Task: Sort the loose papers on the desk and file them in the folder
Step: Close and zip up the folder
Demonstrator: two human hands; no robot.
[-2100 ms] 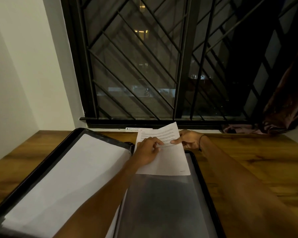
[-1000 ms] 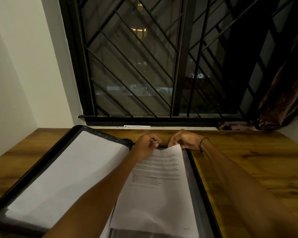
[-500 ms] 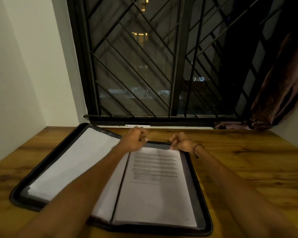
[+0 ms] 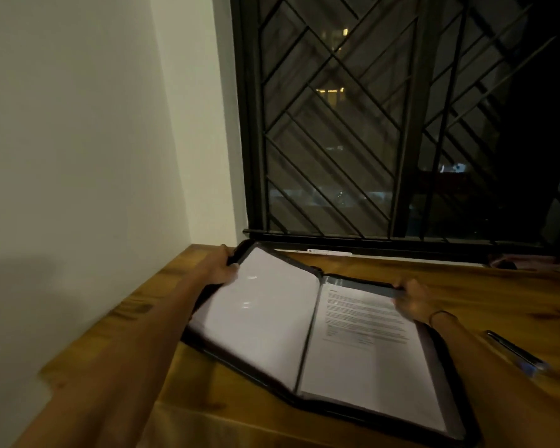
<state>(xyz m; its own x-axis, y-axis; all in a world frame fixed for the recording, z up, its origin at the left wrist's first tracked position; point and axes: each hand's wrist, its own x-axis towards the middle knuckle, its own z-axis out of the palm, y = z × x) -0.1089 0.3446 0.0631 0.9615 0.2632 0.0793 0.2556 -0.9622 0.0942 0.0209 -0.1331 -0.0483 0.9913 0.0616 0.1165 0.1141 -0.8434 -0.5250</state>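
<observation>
The folder (image 4: 307, 321) lay open on the wooden desk (image 4: 514, 295), its spine running away from me, a printed sheet (image 4: 366, 337) filed in its right half. My left hand (image 4: 222, 270) gripped the raised left cover at its far corner; my right hand (image 4: 413, 300) pinched the right cover's far edge. A pen (image 4: 514, 352) lay just right, and the barred window (image 4: 385, 124) stood beyond.

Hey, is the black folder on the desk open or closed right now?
Open: the folder shows both inside pages, left cover lifted slightly by the left hand.
</observation>
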